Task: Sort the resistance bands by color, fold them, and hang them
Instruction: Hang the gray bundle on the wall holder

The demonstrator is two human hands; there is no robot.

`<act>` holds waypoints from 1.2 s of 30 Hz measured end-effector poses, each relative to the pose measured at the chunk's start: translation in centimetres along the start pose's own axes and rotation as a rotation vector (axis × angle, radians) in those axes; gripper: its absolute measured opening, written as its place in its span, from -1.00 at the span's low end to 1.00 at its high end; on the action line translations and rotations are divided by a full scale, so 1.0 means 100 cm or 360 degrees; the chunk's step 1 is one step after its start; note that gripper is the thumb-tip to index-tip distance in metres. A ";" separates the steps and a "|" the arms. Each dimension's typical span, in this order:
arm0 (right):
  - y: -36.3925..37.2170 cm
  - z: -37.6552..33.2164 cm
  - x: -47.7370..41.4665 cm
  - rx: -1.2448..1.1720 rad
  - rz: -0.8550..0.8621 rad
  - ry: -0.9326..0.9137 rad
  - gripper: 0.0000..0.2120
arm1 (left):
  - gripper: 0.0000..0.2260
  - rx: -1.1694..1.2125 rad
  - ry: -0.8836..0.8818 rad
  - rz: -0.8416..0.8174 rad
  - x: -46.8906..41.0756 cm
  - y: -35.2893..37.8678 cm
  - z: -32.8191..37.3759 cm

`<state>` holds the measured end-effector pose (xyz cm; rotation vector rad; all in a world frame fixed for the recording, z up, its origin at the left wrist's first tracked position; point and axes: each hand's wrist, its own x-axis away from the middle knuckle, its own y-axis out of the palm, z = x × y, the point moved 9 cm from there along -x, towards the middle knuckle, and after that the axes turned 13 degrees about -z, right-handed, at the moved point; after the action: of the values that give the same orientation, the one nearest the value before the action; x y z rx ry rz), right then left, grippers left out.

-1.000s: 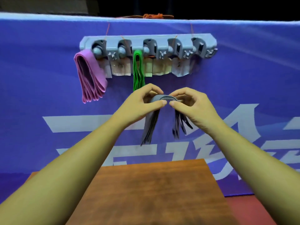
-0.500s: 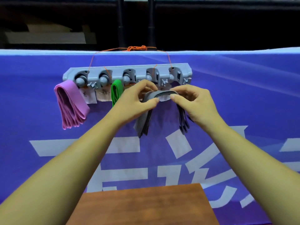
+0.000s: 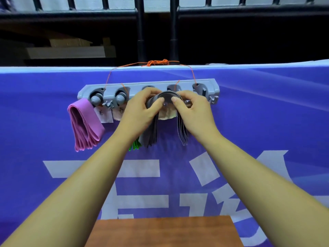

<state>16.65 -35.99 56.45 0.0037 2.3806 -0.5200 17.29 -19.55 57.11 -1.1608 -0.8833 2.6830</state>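
A grey hook rack point(image 3: 210, 86) hangs by orange string on the blue banner. A folded pink band point(image 3: 85, 125) hangs from its leftmost peg. Only the tips of a green band point(image 3: 134, 144) show below my left wrist. Both hands hold a folded dark grey band point(image 3: 166, 97) up against the rack near its fourth peg. My left hand point(image 3: 140, 111) pinches the bundle's left side and my right hand point(image 3: 192, 111) pinches its right side. Its ends point(image 3: 182, 134) hang down between my wrists. The peg behind the band is hidden.
Paper labels point(image 3: 105, 114) hang under the rack's pegs. A brown wooden table point(image 3: 163, 232) sits low in front of me. The blue banner point(image 3: 267, 122) with white characters fills the wall, with a dark railing point(image 3: 140, 32) above it.
Both hands have lifted the grey band from below the rack up to its pegs. The view has tilted up, and the green band is now mostly covered by my left hand.
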 end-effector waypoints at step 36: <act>0.034 0.018 0.007 -0.0237 -0.0021 0.0046 -0.84 | -0.78 0.0178 0.0012 0.0298 0.019 0.009 -0.023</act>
<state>17.70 -33.58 53.52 -0.0718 2.4436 -0.3501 17.70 -18.59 54.15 -1.2863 -0.6429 2.8291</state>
